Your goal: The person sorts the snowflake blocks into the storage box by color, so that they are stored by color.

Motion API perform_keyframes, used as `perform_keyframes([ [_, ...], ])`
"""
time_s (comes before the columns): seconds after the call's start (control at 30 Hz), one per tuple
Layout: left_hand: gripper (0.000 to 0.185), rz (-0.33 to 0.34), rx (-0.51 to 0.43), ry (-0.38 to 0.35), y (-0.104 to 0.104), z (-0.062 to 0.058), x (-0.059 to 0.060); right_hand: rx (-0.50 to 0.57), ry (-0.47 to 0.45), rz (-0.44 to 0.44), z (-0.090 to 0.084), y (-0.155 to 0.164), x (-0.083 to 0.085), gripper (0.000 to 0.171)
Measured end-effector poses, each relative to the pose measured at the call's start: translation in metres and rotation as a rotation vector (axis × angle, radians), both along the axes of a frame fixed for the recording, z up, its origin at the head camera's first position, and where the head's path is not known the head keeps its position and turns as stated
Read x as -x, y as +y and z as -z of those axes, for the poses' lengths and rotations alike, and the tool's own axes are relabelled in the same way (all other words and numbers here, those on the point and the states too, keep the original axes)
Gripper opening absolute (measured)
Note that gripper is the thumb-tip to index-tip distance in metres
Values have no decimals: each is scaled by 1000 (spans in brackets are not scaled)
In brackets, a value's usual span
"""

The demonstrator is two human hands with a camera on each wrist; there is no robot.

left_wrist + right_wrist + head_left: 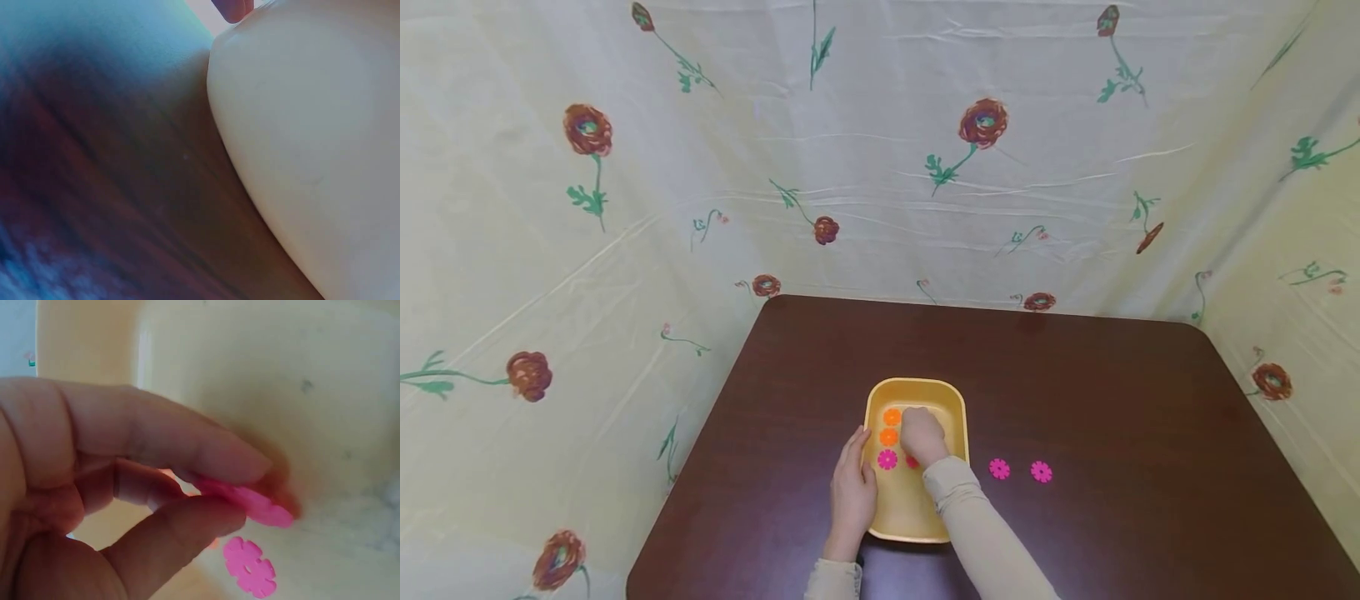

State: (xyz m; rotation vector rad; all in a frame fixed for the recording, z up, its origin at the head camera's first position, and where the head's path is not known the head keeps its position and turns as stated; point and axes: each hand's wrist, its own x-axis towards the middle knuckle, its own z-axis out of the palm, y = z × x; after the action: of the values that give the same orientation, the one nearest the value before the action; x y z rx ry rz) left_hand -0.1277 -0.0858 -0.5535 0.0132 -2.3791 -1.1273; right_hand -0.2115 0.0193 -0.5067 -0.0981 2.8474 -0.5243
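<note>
A yellow tray (pixel 952 402) stands on the dark brown table (pixel 1112 392). Two orange flower discs (pixel 891 427) and a pink flower disc (pixel 887 459) lie inside it. My right hand (pixel 922 436) reaches into the tray and pinches another pink flower disc (pixel 250 501) between thumb and fingers, just above the tray floor; a pink disc (pixel 249 567) lies below it. My left hand (pixel 852 487) rests flat against the tray's left outer wall (pixel 312 144). Two more pink flower discs (pixel 1019 470) lie on the table right of the tray.
Floral cloth (pixel 880 150) hangs behind and on both sides of the table. The table's bare wood surrounds the tray, with its near edge close to my sleeves (pixel 977 525).
</note>
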Motion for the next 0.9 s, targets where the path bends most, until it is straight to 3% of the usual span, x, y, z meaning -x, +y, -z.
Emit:
perform_keyframes([
  [0.1,47,3,-9,-4,0,0,0,27,18,23,1,-2,-2,13],
  [0.33,47,-1,-4,-2,0,-1,0,-30,34,54,-1,-7,-3,7],
  [0.57,47,-6,4,-9,0,-2,0,23,39,78,1,-9,-3,8],
  [0.9,47,-5,4,-21,0,-2,0,-48,15,84,2,-8,-3,10],
])
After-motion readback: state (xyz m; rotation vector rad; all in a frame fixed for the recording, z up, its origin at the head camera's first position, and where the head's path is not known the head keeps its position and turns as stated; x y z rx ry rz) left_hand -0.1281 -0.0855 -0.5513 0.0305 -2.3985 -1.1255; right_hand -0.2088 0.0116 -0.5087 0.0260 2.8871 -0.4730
